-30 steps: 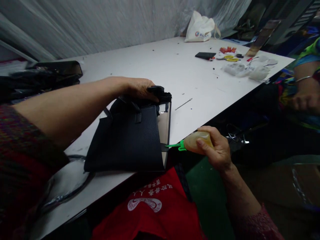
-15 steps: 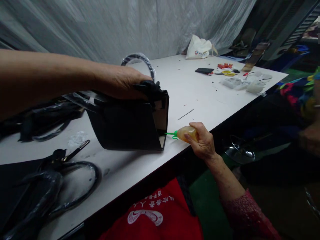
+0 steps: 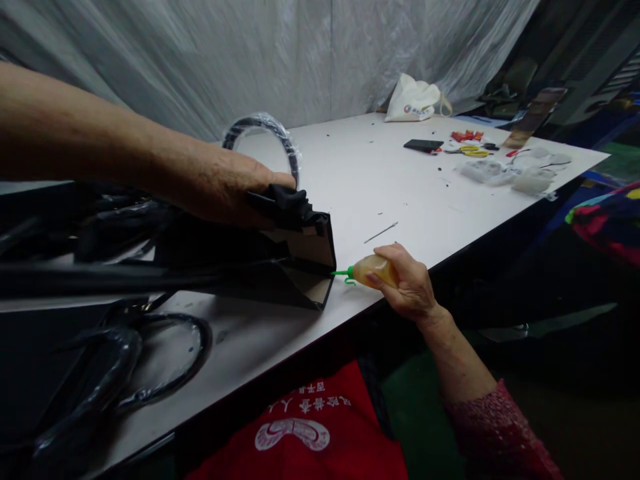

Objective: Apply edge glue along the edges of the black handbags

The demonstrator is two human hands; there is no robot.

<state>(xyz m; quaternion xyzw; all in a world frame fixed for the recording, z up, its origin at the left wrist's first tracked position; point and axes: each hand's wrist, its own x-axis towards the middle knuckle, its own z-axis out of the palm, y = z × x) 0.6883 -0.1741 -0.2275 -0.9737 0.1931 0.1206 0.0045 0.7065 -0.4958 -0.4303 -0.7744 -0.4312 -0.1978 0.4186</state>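
Note:
My left hand (image 3: 225, 183) is closed over the top edge of a black handbag (image 3: 250, 287), which lies on its side on the table. The bag's end facing right is folded open and shows a beige inner face. A handle wrapped in clear plastic (image 3: 265, 123) arches up behind that hand. In my right hand (image 3: 407, 283) is a squeeze bottle of amber glue (image 3: 375, 270), its green nozzle tip at the corner of the bag's open end. My left fingertips are mostly hidden behind black material.
Another black bag with a wrapped handle (image 3: 200, 347) lies at the near left. A thin metal rod (image 3: 381, 232) rests beyond the bottle. Farther off are a dark phone-like slab (image 3: 423, 145), yellow-handled pliers (image 3: 473, 151), plastic packets (image 3: 483, 170) and a white cloth bag (image 3: 413, 100).
The handbag has tilted, so its open end shows wider and its side panel looks flatter. A blurred black strip now crosses at left. The nozzle stays at the bag's end.

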